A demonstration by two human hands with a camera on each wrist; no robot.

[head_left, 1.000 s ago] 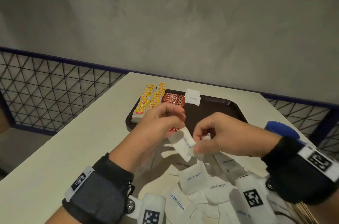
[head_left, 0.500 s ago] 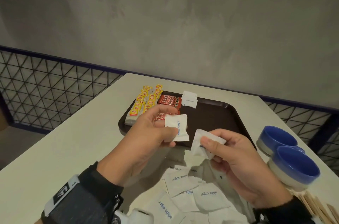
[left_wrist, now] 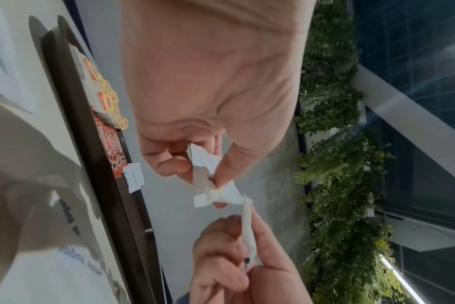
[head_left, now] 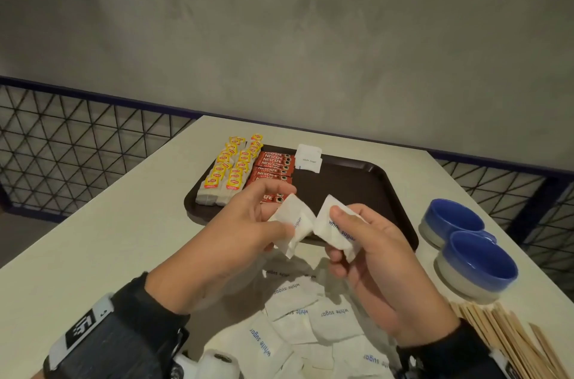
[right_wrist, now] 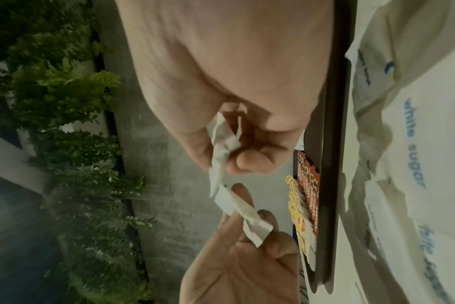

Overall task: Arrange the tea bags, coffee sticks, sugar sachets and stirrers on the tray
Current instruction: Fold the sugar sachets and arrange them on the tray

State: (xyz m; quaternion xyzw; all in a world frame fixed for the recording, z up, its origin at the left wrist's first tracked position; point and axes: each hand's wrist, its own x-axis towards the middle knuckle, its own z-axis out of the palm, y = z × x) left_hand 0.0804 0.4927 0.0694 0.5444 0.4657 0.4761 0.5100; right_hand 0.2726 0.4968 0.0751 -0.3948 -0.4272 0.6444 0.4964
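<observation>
Left hand (head_left: 248,223) pinching one sugar sachet (head_left: 293,225), right hand (head_left: 369,251) pinching another sachet (head_left: 334,229), corners touching above tray (head_left: 357,189) near edge, tea bags (head_left: 228,173) and coffee sticks (head_left: 273,166) on tray's left side, loose sachets (head_left: 310,326) on bench (head_left: 108,239) before tray, stirrers (head_left: 503,338) right.

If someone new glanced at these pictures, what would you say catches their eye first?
Two hands meet mid-frame above the brown tray: the left hand and the right hand each pinch a white sugar sachet. Behind them, yellow tea bags and red coffee sticks line the tray's far-left corner.
</observation>
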